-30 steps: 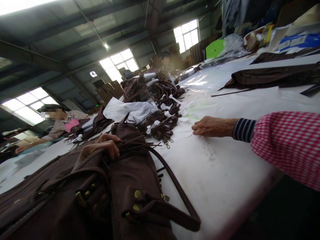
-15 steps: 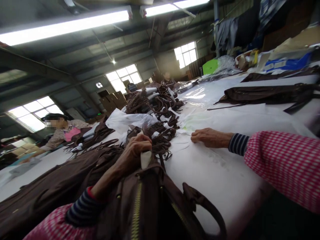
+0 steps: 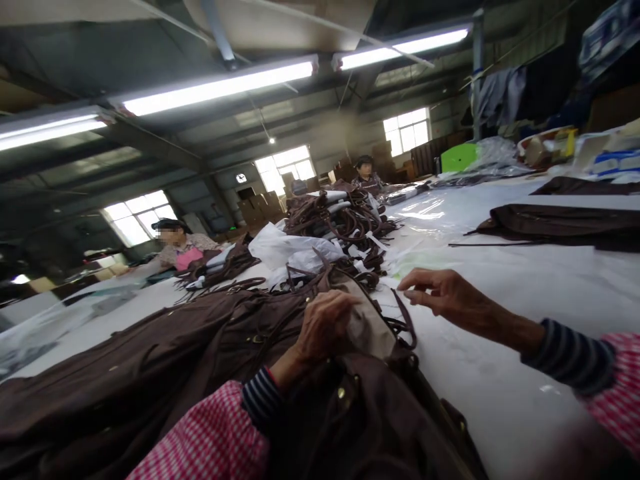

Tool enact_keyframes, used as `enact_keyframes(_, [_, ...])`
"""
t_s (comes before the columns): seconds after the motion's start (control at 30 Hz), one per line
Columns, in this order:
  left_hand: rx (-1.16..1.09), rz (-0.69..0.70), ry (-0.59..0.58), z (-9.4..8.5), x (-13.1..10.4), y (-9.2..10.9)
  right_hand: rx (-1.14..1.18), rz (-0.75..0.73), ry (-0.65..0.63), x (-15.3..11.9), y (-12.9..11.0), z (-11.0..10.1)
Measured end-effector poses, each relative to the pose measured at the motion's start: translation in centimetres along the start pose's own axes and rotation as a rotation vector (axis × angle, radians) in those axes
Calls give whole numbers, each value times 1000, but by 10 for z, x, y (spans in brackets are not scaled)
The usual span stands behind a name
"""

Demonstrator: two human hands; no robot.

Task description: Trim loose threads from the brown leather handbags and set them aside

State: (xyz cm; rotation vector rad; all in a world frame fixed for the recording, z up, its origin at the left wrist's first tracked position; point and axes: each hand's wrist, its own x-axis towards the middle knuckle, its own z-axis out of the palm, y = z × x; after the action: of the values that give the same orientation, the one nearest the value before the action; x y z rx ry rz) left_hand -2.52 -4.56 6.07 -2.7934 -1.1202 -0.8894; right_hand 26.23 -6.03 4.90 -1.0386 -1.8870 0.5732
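Observation:
A dark brown bag (image 3: 370, 413) with brass fittings lies at the bottom centre, its beige lining (image 3: 367, 320) showing near the top. My left hand (image 3: 325, 327) is closed at the edge of that lining; what its fingers hold, if anything, is hidden. To the right, my right hand (image 3: 450, 300) is raised over the white table (image 3: 450, 373), thumb and forefinger apart, close to a thin brown strap (image 3: 406, 317). Nothing shows clearly between its fingers.
More brown bags (image 3: 125, 373) spread across the left. Behind the hands are a heap of brown straps (image 3: 340, 213) and crumpled white wrapping (image 3: 290, 247). Another brown piece (image 3: 560, 223) lies at the right. Two people (image 3: 183, 247) are across the table.
The view has shifted, and the bag's open zip no longer shows while more beige lining does. My right hand has lifted off the table surface, its fingers now parted.

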Motion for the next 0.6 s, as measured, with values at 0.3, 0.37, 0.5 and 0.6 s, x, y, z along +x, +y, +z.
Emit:
enact_keyframes(0.3, [295,239,-362,-40,-4,0,131,31,-539,-22,-63,45])
enact_keyframes(0.37, [309,320,-438,-37,-7,7,115,58,-520,-19,-54,49])
enact_keyframes(0.5, [226,340,-550,-37,-14,19,-27,43,-532,-5,-50,59])
enact_keyframes(0.6, [208,283,-528,-49,-15,25,-313,-87,-504,6,-55,71])
